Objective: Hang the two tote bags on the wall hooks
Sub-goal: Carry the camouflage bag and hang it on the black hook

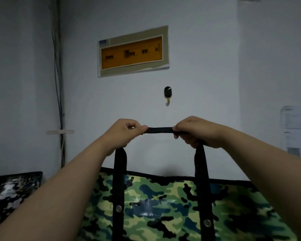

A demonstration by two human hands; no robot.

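We face a pale wall [198, 49] in a dim room: cables [58, 84] run down the corner, an orange-windowed panel [132, 52] sits above the black hook [167, 92], its markings unreadable. Our left hand [123, 132] and right hand [196, 132] both clench the black strap [160, 129], holding the camouflage bag [163, 206] just below the hook; a second dark bag [12, 190] sits lower left.

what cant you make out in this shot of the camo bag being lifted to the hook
All in the head view:
- Wall hook: motion-blurred; its curved tip is unclear.
- Camo tote bag: bottom cut off by the lower edge.
- Handle strap: its ends are hidden inside the left hand and right hand.
- Second bag: cut by the left edge, partly behind the left forearm; whether it hangs cannot be told.
- Orange panel: markings too small.
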